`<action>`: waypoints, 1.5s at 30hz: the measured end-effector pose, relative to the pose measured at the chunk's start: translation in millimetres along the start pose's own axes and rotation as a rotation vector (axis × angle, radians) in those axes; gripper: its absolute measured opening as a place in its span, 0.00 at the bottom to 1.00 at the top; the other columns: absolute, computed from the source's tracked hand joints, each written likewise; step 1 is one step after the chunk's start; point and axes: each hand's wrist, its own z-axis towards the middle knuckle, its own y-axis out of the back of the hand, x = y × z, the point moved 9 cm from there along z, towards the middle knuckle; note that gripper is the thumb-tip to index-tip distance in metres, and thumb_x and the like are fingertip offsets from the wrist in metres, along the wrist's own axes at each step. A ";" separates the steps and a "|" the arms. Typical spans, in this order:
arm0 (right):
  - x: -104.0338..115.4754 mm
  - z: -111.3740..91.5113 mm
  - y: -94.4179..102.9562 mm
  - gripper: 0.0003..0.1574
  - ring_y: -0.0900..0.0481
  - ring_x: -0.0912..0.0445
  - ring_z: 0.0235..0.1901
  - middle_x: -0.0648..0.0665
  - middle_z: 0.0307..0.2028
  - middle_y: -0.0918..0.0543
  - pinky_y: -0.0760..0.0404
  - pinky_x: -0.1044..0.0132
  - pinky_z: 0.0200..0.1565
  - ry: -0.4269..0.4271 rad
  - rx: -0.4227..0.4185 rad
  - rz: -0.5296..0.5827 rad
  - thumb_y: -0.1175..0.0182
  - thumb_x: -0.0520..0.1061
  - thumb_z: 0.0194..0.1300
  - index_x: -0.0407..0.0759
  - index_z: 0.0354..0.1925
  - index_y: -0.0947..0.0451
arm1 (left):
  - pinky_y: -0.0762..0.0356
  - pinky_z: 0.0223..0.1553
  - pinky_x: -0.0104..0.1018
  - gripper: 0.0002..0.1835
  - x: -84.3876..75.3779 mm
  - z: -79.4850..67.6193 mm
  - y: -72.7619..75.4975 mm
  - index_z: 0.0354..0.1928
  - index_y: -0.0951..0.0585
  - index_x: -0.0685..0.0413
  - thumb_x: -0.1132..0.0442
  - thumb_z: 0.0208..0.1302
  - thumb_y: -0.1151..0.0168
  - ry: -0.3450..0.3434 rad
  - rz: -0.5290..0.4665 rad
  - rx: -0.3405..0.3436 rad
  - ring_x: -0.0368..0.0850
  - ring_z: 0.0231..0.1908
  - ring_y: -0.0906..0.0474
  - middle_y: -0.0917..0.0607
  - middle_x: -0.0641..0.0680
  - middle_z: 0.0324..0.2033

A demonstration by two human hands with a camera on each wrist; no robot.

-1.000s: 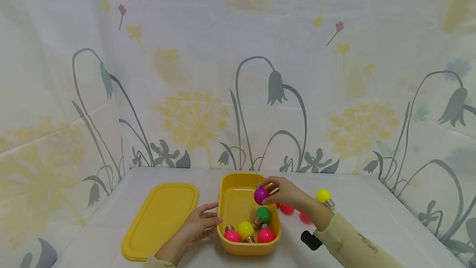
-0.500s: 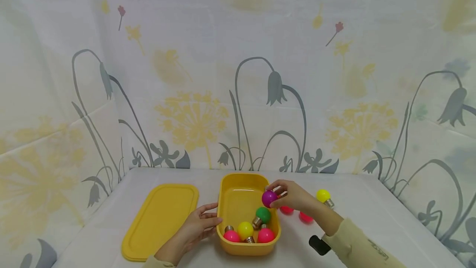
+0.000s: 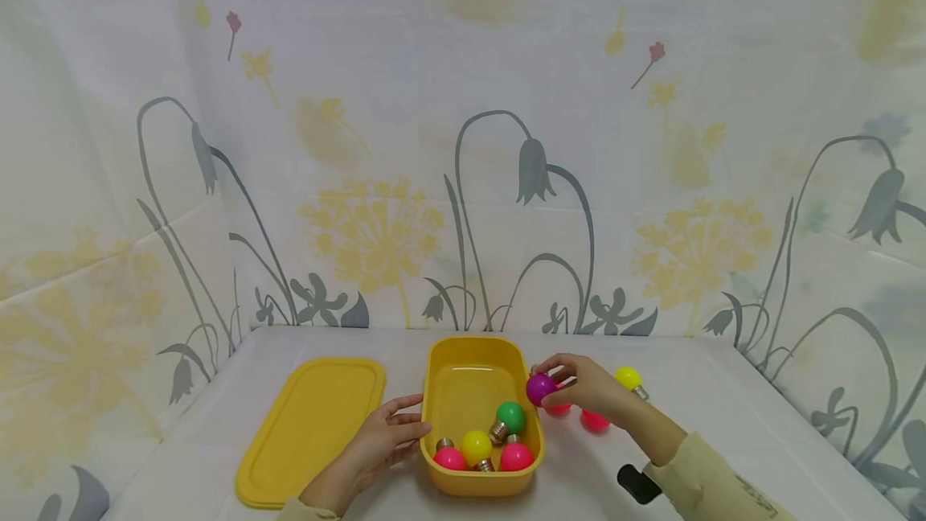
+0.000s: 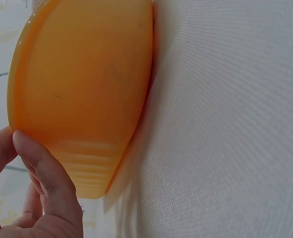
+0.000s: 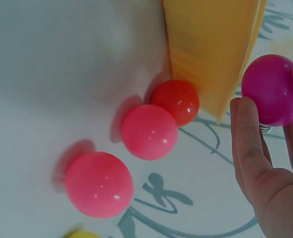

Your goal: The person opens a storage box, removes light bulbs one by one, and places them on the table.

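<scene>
My left hand point(image 3: 383, 436) is at the left side of a yellow plastic box point(image 3: 463, 486), with thumb and finger pinching its rim; a fingertip presses the outer wall in the left wrist view. My right hand point(image 3: 589, 388) holds a purple light bulb point(image 3: 539, 390) by its round globe, just above the box's right rim. Part of the bulb's metal base shows behind the fingers in the right wrist view. Inside the box lie a green bulb point(image 3: 511, 416), a yellow bulb point(image 3: 476, 447), a pink bulb point(image 3: 450, 459) and another pink bulb point(image 3: 516, 457).
A flat yellow lid point(image 3: 311, 432) lies left of the box. On the white table right of it are a red bulb point(image 5: 176, 102), a pink bulb point(image 5: 149, 132), another pink bulb point(image 5: 100, 184) and a yellow bulb point(image 3: 628, 379). A flower-printed cloth point(image 3: 391, 143) hangs behind.
My right hand has carried the purple bulb rightward, from over the inside of the box to its right rim. My left hand stays on the box.
</scene>
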 end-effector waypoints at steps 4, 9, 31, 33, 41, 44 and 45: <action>-3.8 -3.6 3.1 0.25 0.23 0.50 0.39 0.42 0.39 0.21 0.19 0.57 0.40 0.008 -0.003 0.005 0.29 0.38 0.49 0.39 0.47 0.24 | 0.21 0.34 0.32 0.32 0.7 0.2 -0.2 0.63 0.36 0.66 0.68 0.58 0.35 0.004 0.009 -0.001 0.42 0.28 0.24 0.24 0.57 0.39; -14.7 -7.7 6.5 0.26 0.23 0.50 0.39 0.42 0.39 0.21 0.19 0.56 0.40 -0.026 -0.009 0.016 0.29 0.38 0.48 0.39 0.48 0.24 | 0.21 0.33 0.31 0.32 1.4 1.5 0.2 0.63 0.36 0.66 0.67 0.58 0.35 0.000 0.013 0.001 0.41 0.28 0.24 0.24 0.57 0.39; -43.4 -25.3 25.3 0.26 0.24 0.48 0.42 0.42 0.40 0.21 0.20 0.53 0.41 -0.078 -0.089 0.000 0.30 0.35 0.47 0.38 0.47 0.23 | 0.21 0.35 0.32 0.32 0.9 0.5 2.0 0.63 0.36 0.66 0.67 0.57 0.35 0.006 0.017 -0.018 0.43 0.29 0.23 0.23 0.58 0.40; -45.2 -27.0 26.8 0.26 0.24 0.48 0.42 0.42 0.40 0.21 0.20 0.54 0.41 -0.077 -0.089 0.002 0.31 0.35 0.48 0.37 0.48 0.23 | 0.21 0.35 0.32 0.32 1.0 0.5 1.6 0.63 0.36 0.66 0.67 0.58 0.35 0.006 0.015 -0.015 0.43 0.29 0.23 0.23 0.57 0.40; -49.7 -32.7 34.1 0.26 0.24 0.48 0.41 0.41 0.39 0.22 0.20 0.56 0.40 -0.039 -0.090 0.021 0.32 0.35 0.49 0.34 0.49 0.24 | 0.21 0.35 0.32 0.32 1.4 0.3 0.9 0.63 0.36 0.66 0.67 0.58 0.35 0.006 0.006 -0.008 0.43 0.29 0.23 0.23 0.57 0.40; -52.8 -33.8 37.0 0.26 0.24 0.47 0.41 0.40 0.40 0.22 0.20 0.57 0.40 -0.013 -0.079 0.031 0.32 0.35 0.50 0.32 0.49 0.25 | 0.21 0.35 0.33 0.32 1.3 0.2 1.0 0.63 0.36 0.66 0.67 0.58 0.35 0.006 0.007 -0.010 0.43 0.29 0.23 0.23 0.57 0.40; -54.5 -34.4 38.0 0.26 0.24 0.47 0.41 0.40 0.41 0.22 0.20 0.57 0.40 -0.010 -0.079 0.036 0.32 0.35 0.50 0.32 0.50 0.26 | 0.21 0.35 0.33 0.32 1.4 0.2 1.0 0.63 0.36 0.66 0.67 0.58 0.35 0.007 0.008 -0.010 0.43 0.29 0.23 0.23 0.57 0.40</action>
